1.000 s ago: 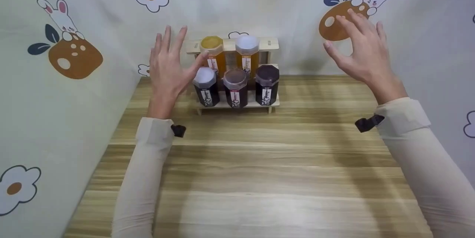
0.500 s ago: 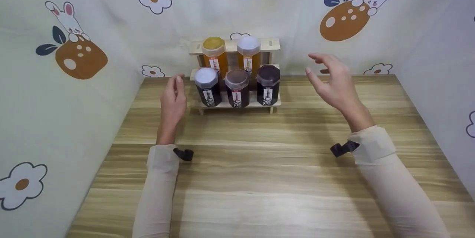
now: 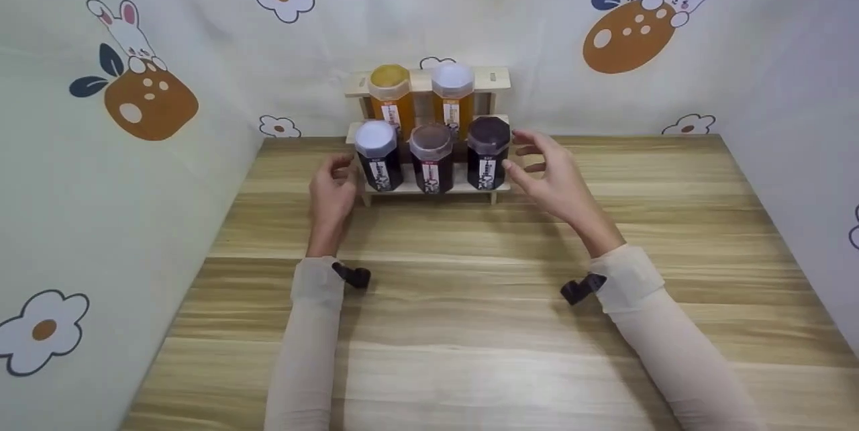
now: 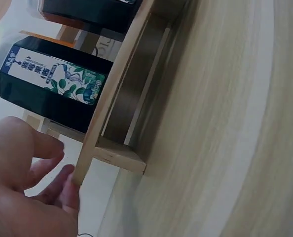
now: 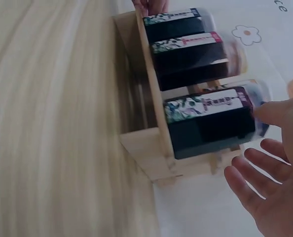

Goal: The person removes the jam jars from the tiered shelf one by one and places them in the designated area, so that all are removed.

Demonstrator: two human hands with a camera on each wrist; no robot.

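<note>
A small two-step wooden rack stands at the back of the table, bearing several jars with frosted lids. My left hand, fingers bent, is at the left end of its lower shelf; in the left wrist view fingertips meet the shelf end, and I cannot tell whether they grip it. Nearest to it is a dark jar with a leafy label. At the right end my right hand is spread beside another dark jar; its thumb overlaps that jar near the lid in the right wrist view.
A third dark jar sits between the outer two. Behind, on the upper step, are two amber jars, one with a yellow lid, one with a white lid. A printed cloth backs the wood-grain table.
Both hands have come down and inward from spread, raised positions to the two ends of the rack. The left fingers have bent. Rack and jars keep their places.
</note>
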